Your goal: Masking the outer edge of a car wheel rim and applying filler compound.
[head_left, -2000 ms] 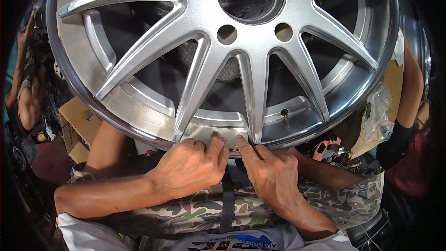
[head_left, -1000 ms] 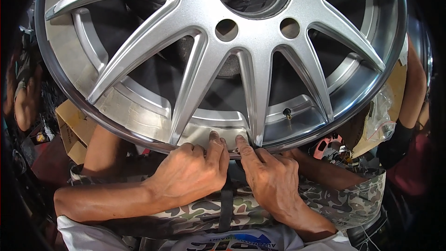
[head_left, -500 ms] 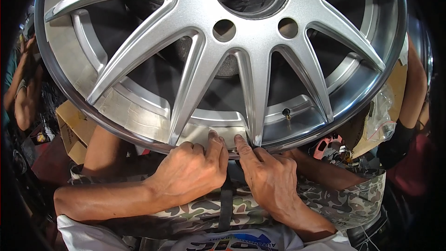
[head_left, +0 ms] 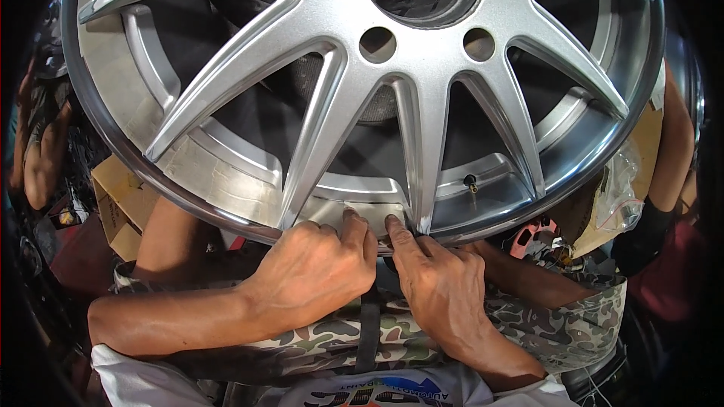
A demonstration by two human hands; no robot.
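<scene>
A silver alloy wheel [head_left: 426, 113] with long thin spokes fills the upper half of the view, its polished lip curving close to me. Pale beige masking tape [head_left: 226, 188] covers the lip's inner face from the left side round to the bottom middle. At the near edge my left hand [head_left: 320, 264] is closed, its index fingertip pressing the tape between two spokes. Just to its right my right hand [head_left: 441, 279] has its fingers curled and its index fingertip on the tape's right end. Both thumbs are hidden below the rim.
A valve stem [head_left: 471, 182] sticks up from the bare lip right of my hands. Cardboard boxes [head_left: 121, 203] stand at left. At right lie a clear plastic bag [head_left: 622, 188] and a pink-red object [head_left: 532, 235]. Other people's arms [head_left: 679, 128] show at both sides.
The wheel sits slightly further right and higher in the picture. Both index fingers stay on the tape, with only a slight shift of my hands. A person at the far left has moved.
</scene>
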